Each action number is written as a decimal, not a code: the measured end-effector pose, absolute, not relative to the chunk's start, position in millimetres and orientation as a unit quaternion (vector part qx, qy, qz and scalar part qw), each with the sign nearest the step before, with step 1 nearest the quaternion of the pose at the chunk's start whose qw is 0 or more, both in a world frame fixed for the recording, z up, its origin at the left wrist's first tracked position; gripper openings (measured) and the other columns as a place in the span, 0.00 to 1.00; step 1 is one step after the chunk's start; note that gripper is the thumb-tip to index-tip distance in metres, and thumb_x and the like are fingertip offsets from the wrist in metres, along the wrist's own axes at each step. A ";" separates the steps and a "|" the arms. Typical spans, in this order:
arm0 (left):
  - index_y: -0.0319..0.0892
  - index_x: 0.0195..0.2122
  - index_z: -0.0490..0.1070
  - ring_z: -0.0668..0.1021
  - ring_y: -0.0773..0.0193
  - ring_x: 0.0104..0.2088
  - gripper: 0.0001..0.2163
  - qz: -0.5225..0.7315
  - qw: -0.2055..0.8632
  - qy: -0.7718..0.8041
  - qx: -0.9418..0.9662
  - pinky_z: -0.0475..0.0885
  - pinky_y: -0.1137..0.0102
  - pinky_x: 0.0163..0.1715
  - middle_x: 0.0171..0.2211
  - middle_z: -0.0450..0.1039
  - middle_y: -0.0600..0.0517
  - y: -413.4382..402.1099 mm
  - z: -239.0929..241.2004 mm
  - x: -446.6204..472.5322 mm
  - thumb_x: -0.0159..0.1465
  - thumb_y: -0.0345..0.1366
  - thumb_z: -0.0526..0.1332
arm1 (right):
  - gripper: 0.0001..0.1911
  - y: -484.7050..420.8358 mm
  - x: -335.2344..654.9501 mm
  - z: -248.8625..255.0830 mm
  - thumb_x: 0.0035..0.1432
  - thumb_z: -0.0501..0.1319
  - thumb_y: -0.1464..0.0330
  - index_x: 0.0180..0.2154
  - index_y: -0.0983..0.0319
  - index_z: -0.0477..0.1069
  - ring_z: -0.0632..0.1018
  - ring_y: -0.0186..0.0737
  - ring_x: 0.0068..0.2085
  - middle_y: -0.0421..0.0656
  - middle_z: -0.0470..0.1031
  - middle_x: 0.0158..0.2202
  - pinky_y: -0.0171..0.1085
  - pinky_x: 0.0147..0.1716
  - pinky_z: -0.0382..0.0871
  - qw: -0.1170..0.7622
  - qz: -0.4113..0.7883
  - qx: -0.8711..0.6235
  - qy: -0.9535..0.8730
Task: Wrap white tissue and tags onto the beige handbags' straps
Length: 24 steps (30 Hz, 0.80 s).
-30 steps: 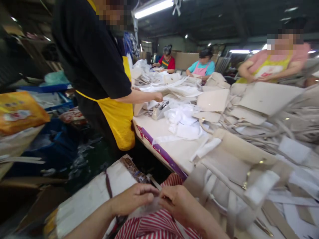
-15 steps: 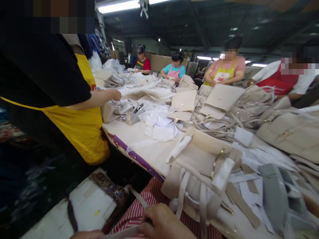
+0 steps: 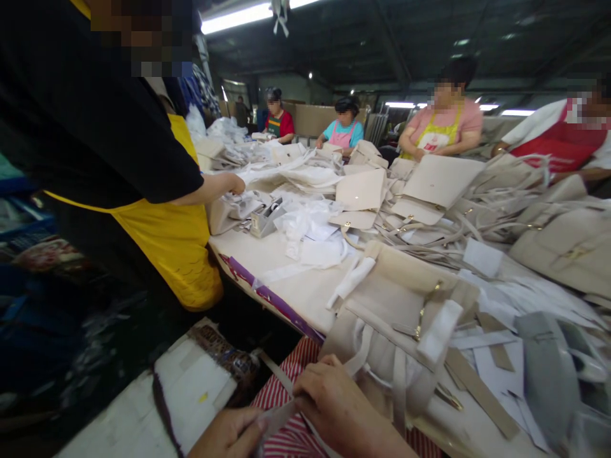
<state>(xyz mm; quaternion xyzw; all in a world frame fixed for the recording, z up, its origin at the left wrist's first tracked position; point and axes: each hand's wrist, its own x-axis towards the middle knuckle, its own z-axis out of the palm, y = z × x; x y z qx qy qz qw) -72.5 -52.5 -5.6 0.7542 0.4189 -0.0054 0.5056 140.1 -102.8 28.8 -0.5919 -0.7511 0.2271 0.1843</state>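
At the bottom of the view my left hand point(image 3: 229, 434) and my right hand point(image 3: 334, 407) are both closed on a thin pale strip point(image 3: 279, 415) stretched between them over my red-striped lap point(image 3: 286, 439). A beige handbag point(image 3: 405, 318) lies at the table's near edge just beyond my right hand, its straps hanging over the edge. White paper wraps cover parts of its handles.
A person in a black shirt and yellow apron point(image 3: 167, 242) stands at the left by a tape dispenser point(image 3: 265, 219). Several seated workers sit across the long table point(image 3: 296, 286), which is heaped with beige bags and white paper. A taped box point(image 3: 191, 388) sits at my left.
The view swung right and then tilted down a little. My hands, which had dropped to the bottom edge, show again, now drawn apart along the strip.
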 end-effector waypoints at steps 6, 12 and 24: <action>0.39 0.24 0.66 0.69 0.66 0.26 0.19 0.089 0.520 0.418 0.739 0.60 0.75 0.26 0.21 0.66 0.55 -54.4 5.3 -18.5 0.63 0.46 0.46 | 0.12 -105.2 148.0 22.9 0.59 0.51 0.74 0.42 0.57 0.67 0.72 0.36 0.42 0.39 0.74 0.38 0.43 0.52 0.52 0.323 0.128 -0.612 -0.710; 0.39 0.25 0.69 0.69 0.67 0.25 0.20 0.103 0.531 0.379 0.750 0.59 0.75 0.25 0.22 0.68 0.55 -51.9 17.2 17.9 0.64 0.46 0.46 | 0.10 -131.7 205.2 21.6 0.60 0.52 0.64 0.41 0.60 0.67 0.70 0.43 0.45 0.46 0.71 0.41 0.45 0.46 0.62 0.436 0.003 -0.714 -0.547; 0.39 0.22 0.67 0.65 0.69 0.23 0.18 0.079 0.530 0.417 0.734 0.56 0.75 0.23 0.19 0.62 0.56 -61.0 0.6 -10.6 0.62 0.43 0.48 | 0.23 -136.9 167.6 -6.4 0.52 0.53 0.48 0.20 0.60 0.60 0.57 0.28 0.17 0.32 0.56 0.13 0.31 0.17 0.51 0.509 0.460 -0.690 -0.230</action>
